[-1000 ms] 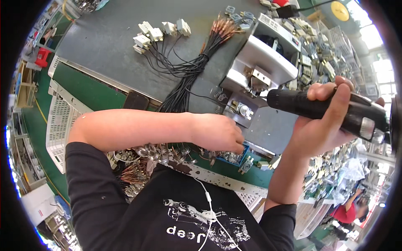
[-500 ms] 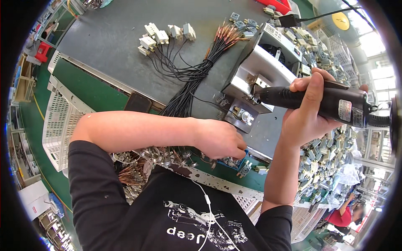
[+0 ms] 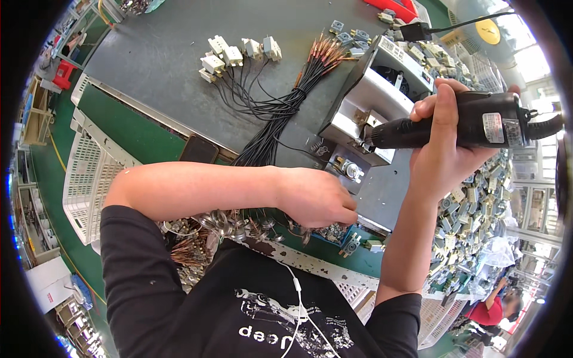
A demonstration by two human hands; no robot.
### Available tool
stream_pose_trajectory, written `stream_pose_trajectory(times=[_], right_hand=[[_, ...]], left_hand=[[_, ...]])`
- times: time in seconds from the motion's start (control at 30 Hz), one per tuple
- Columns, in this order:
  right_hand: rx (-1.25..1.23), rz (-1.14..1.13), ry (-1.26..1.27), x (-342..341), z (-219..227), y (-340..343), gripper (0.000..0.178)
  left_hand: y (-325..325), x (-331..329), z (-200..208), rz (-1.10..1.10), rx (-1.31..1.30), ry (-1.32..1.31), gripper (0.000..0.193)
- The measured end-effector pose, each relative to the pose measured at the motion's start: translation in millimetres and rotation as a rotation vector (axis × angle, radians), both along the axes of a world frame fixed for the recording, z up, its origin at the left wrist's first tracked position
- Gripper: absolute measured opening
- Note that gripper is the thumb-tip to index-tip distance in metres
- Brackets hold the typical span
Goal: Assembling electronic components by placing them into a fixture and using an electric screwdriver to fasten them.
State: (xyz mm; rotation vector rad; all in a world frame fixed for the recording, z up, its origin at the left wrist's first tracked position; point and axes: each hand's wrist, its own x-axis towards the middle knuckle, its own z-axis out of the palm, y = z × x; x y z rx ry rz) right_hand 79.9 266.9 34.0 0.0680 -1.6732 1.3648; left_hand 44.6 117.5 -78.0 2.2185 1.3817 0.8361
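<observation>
The right hand (image 3: 444, 134), right of the frame's centre, is closed around a black electric screwdriver (image 3: 474, 122), thumb laid across the near side of the body and fingers wrapped over the far side. The screwdriver lies nearly level, its nose pointing left to the front of a silver metal machine (image 3: 382, 89) in the upper right; the bit is lost among the bright metal there, so contact cannot be told. Its cord (image 3: 544, 126) runs into the dark rim at the right edge. The left hand (image 3: 319, 197), near the centre, is palm down with fingers bent inward over a blue tray (image 3: 328, 241) of small metal pieces; its fingertips are mostly out of sight, and I cannot tell whether they pinch anything. Just above this hand, a metal fixture (image 3: 351, 185) carries a pale, pronged fitting (image 3: 348, 168). The bundle of black cables (image 3: 268, 131) on the counter (image 3: 167, 53) has its lower end hidden behind the left forearm (image 3: 203, 188). At mid right, the heap of grey and cream connectors (image 3: 465, 227) is partly covered by the right forearm (image 3: 412, 238). A person in red (image 3: 486, 311) at lower right is small and blurred.
</observation>
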Motion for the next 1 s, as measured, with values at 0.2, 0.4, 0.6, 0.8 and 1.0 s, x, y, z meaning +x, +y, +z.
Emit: stream_pose_trajectory(times=[0.2, 0.4, 0.6, 0.8, 1.0], right_hand=[[-0.011, 0.033, 0.019, 3, 0, -2, 0.084], [-0.035, 0.002, -0.020, -4, 0, 0, 0.083], [-0.034, 0.061, -0.041, 20, 5, -12, 0.089], [-0.069, 0.049, -0.028, 40, 5, -13, 0.084], [-0.051, 0.010, 0.043, 46, 3, -16, 0.084]], left_hand=[[-2, -11, 1, 0.058, 0.028, -0.070, 0.017], [-2, -11, 5, 0.063, 0.025, -0.026, 0.018], [-8, -40, 26, 0.493, 0.225, 0.145, 0.005], [-4, -23, 4, 0.574, 0.135, 0.285, 0.011], [-3, -19, 0, 0.632, 0.108, 0.262, 0.012]])
